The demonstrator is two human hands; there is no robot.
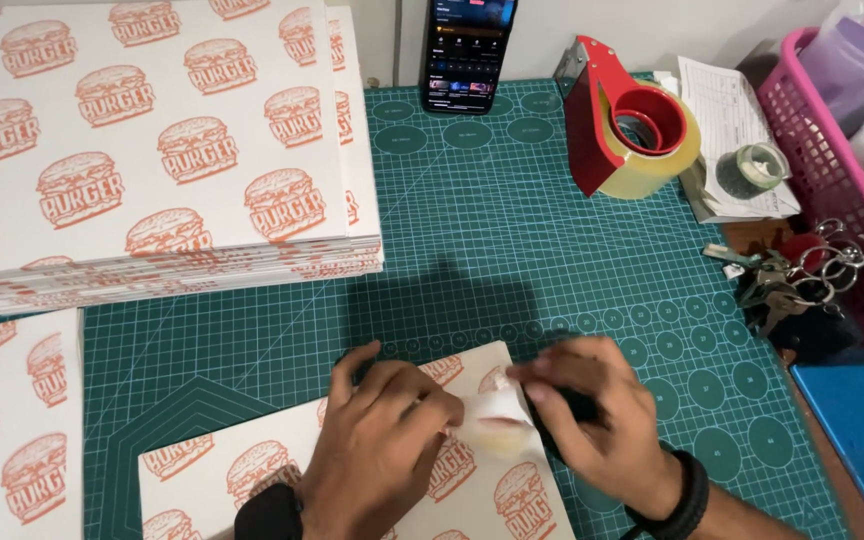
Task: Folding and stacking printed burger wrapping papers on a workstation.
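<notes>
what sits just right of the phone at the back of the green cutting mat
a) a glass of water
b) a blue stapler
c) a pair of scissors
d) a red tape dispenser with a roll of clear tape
d: just right of the phone propped at the back of the green cutting mat stands a red tape dispenser loaded with a roll of clear tape; no scissors, stapler or glass shows there.

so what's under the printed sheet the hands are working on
The green cutting mat lies under the printed sheet, showing all around its edges. The left hand and right hand cover the sheet's corner; whatever lies directly beneath the sheet is hidden.
</notes>
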